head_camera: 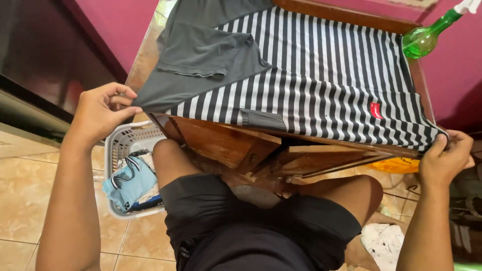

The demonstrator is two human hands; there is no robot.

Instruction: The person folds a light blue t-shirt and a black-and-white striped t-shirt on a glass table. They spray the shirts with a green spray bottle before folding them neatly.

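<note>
A black-and-white striped shirt (pixel 321 75) covers most of a wooden table (pixel 226 143), hiding its top; the shirt's far part is cut off at the picture's upper edge. A grey sleeve (pixel 206 50) lies folded over the stripes at far left. The green spray bottle (pixel 427 35) loses its nozzle at the top right corner. A white laundry basket (pixel 120 145) is half hidden behind the person's knee. A small red label (pixel 376 110) is too small to read. Both forearms run off the bottom edge.
</note>
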